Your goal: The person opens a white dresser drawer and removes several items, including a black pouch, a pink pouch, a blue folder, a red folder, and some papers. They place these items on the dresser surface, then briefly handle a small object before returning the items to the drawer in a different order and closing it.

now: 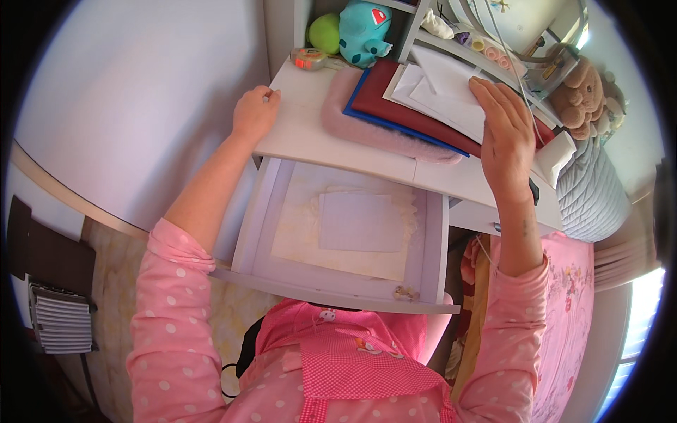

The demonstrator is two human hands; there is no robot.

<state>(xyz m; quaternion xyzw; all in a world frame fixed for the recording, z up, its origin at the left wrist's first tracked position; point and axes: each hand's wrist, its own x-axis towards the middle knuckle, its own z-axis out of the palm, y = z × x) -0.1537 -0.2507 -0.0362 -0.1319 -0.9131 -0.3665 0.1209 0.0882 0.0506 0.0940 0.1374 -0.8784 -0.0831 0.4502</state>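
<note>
My left hand (256, 113) rests at the left edge of the white desk (296, 121), its fingers curled; whether anything is in them is hidden. My right hand (506, 138) lies with extended fingers on the right side of some white papers (444, 95). Beneath the papers are a dark red folder (370, 95), a blue folder (353, 100) and a pink fluffy cushion (338, 106). Below the desktop a drawer (338, 293) is pulled out, with pale sheets of paper (359, 222) lying flat inside and a small shiny object (405, 293) near its front right corner.
A turquoise plush toy (365, 34), a green round object (323, 34) and a tape dispenser (308, 58) stand at the back left. Shelves with a mirror and small items are at back right, beside brown plush toys (582, 95). A pink floral bedspread (568, 306) lies at right.
</note>
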